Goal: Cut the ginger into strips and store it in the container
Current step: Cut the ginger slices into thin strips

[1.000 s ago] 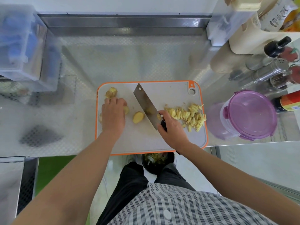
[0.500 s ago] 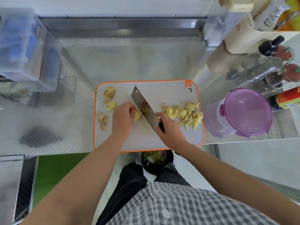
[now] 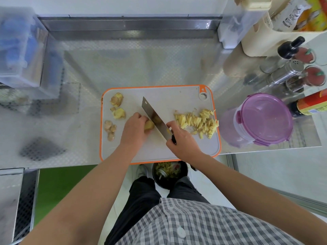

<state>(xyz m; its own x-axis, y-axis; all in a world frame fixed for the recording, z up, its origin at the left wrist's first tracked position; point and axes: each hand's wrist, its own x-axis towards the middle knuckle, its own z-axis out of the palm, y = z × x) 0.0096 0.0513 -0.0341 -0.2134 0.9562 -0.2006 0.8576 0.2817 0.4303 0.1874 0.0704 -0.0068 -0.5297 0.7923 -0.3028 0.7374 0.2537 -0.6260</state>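
Note:
A white cutting board (image 3: 159, 96) with an orange rim lies on the steel counter. My left hand (image 3: 135, 129) grips a peeled ginger piece (image 3: 149, 125) at the board's middle. My right hand (image 3: 180, 138) grips the black handle of a cleaver (image 3: 154, 117); its blade stands against the right side of that piece. A pile of ginger strips (image 3: 198, 121) lies on the board's right part. Several uncut ginger chunks (image 3: 116, 106) lie along the left part. A purple-lidded container (image 3: 261, 119) stands shut, right of the board.
Bottles and shakers (image 3: 290, 68) crowd the counter's right back, with a cream holder (image 3: 265, 38) behind them. A translucent bin (image 3: 21, 50) stands at the left. A black waste bucket (image 3: 169, 172) sits on the floor under the counter's front edge.
My left hand has left the chunks at the left and taken hold of the ginger piece in the middle. The cleaver blade has come up against that piece.

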